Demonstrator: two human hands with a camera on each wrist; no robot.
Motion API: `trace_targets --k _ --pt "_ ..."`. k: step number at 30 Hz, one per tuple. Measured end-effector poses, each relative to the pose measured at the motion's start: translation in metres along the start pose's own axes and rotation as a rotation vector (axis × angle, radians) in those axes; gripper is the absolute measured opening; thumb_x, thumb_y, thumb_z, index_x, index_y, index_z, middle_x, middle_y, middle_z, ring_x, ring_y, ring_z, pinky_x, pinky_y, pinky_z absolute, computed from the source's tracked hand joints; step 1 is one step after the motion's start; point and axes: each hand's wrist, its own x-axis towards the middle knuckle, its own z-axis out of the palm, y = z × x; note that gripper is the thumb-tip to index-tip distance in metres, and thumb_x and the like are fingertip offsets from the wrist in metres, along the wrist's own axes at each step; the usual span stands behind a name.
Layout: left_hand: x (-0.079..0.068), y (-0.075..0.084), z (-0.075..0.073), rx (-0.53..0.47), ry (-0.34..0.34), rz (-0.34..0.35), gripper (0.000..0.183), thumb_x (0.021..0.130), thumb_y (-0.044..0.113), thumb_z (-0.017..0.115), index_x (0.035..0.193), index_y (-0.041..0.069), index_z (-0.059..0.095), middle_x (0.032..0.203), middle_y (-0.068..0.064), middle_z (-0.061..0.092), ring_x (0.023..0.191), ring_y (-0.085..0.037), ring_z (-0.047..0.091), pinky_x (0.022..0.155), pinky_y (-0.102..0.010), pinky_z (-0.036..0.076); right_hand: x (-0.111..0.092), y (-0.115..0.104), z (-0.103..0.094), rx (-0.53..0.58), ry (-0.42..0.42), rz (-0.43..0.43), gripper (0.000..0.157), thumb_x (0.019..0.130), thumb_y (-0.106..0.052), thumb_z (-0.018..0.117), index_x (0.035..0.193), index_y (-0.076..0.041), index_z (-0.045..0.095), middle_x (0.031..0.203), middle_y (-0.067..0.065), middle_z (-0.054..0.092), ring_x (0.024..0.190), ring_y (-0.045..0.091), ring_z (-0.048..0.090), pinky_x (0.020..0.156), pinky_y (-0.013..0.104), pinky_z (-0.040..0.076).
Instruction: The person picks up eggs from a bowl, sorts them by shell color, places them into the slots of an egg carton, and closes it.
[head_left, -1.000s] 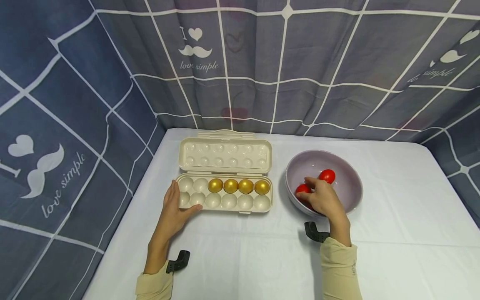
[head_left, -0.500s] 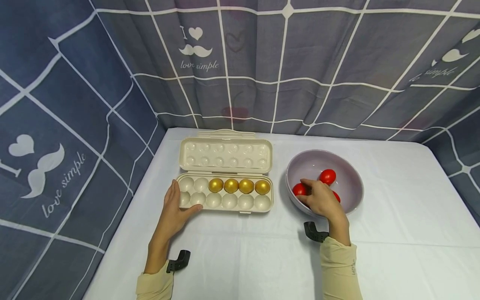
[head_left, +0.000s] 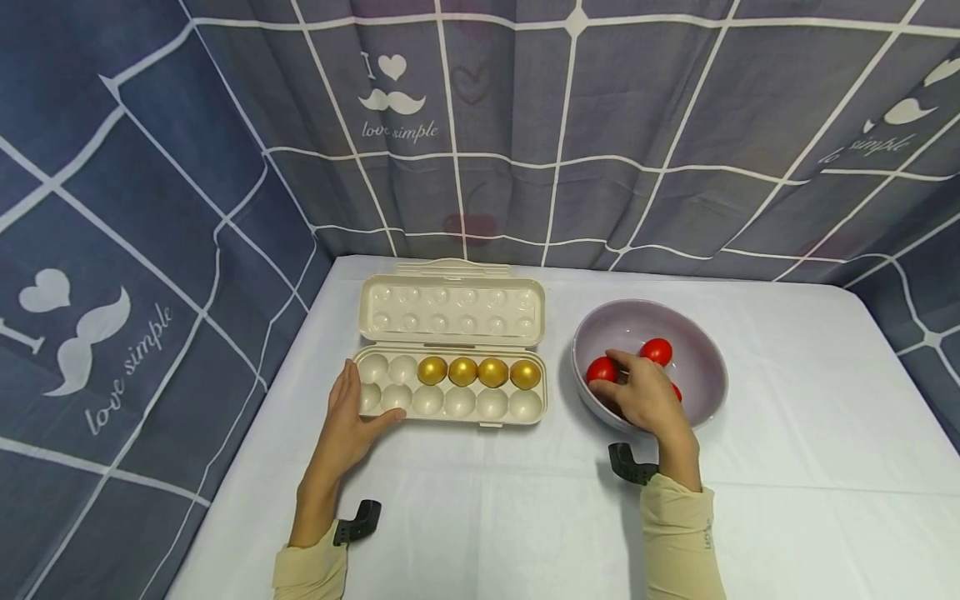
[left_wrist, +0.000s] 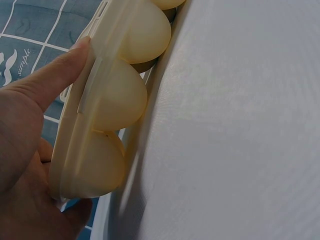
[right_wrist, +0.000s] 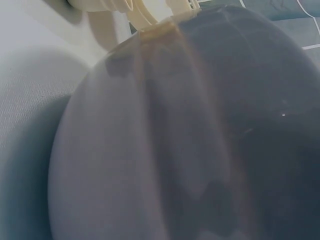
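Observation:
An egg carton (head_left: 450,421) lies open, its dimpled lid (head_left: 452,310) folded back. Several golden eggs (head_left: 462,372) fill the right part of its back row. My left hand (head_left: 348,425) holds the carton's left end, thumb on the front rim; the left wrist view shows this thumb (left_wrist: 62,70) against the rim and fingers behind. Inside a mauve bowl (head_left: 701,367), my right hand (head_left: 647,392) has thumb and fingers around a red egg (head_left: 601,369) by the left wall. Another red egg (head_left: 656,351) lies behind the hand, and a third (head_left: 677,392) is mostly hidden by it.
A white-covered table (head_left: 525,500) carries carton and bowl, the bowl right of the carton. Dark checked curtains (head_left: 495,125) hang behind and at both sides. Only the bowl's outer wall (right_wrist: 115,165) and a carton corner (right_wrist: 150,10) show in the right wrist view.
In the bowl, my right fingers and the red egg at them have shifted slightly left and up. A third red egg has come into sight beside the hand. The left hand has stayed still.

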Motion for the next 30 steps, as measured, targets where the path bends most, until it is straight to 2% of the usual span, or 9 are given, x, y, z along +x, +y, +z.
trace_targets --k 6,12,17,22,25,30 --pt "-0.001 0.001 0.0 0.0 0.006 0.004 0.12 0.079 0.039 0.083 0.154 -0.008 0.002 0.161 -0.025 0.0 0.147 -0.04 0.001 0.114 -0.061 0.013 -0.001 0.0 -0.002 -0.002 0.056 0.023 0.055 0.087 -0.024 0.077 0.132 0.003 0.059 0.12 0.025 0.063 0.108 0.043 0.058 0.091 0.059 0.045" --pt "-0.001 0.001 0.0 0.0 0.007 0.004 0.12 0.079 0.039 0.083 0.154 -0.007 0.002 0.162 -0.024 0.0 0.147 -0.04 0.001 0.114 -0.061 0.013 -0.001 -0.002 -0.001 0.022 0.162 0.017 0.055 0.086 -0.023 0.078 0.132 0.002 0.06 0.121 0.025 0.063 0.108 0.044 0.057 0.088 0.058 0.046" --pt "-0.001 0.0 0.0 0.0 0.003 0.002 0.12 0.079 0.039 0.083 0.154 -0.007 0.002 0.162 -0.025 0.0 0.147 -0.04 0.001 0.114 -0.061 0.013 -0.001 -0.005 0.0 0.067 0.261 0.024 0.055 0.085 -0.023 0.079 0.131 0.002 0.061 0.122 0.024 0.064 0.11 0.043 0.055 0.089 0.057 0.045" --pt "-0.001 -0.001 0.0 0.006 -0.001 0.002 0.12 0.079 0.041 0.083 0.154 -0.006 0.001 0.162 -0.024 0.0 0.148 -0.039 0.0 0.114 -0.06 0.013 -0.001 -0.011 -0.001 0.149 0.335 0.026 0.054 0.083 -0.018 0.081 0.13 0.0 0.063 0.118 0.02 0.067 0.108 0.034 0.062 0.088 0.048 0.05" --pt "0.0 -0.001 0.0 0.005 -0.007 -0.001 0.12 0.08 0.042 0.082 0.155 -0.005 0.0 0.162 -0.023 -0.001 0.148 -0.039 0.0 0.114 -0.06 0.013 -0.001 -0.016 -0.001 0.21 0.371 0.009 0.054 0.08 -0.015 0.083 0.129 0.0 0.064 0.116 0.018 0.068 0.105 0.031 0.067 0.087 0.043 0.052" --pt "0.0 0.0 -0.001 0.004 -0.009 -0.007 0.12 0.08 0.042 0.082 0.155 -0.005 0.0 0.162 -0.022 -0.002 0.148 -0.039 0.0 0.114 -0.061 0.013 0.0 -0.027 0.003 0.259 0.403 -0.035 0.054 0.077 -0.012 0.085 0.126 0.0 0.065 0.115 0.018 0.069 0.106 0.031 0.067 0.089 0.043 0.052"
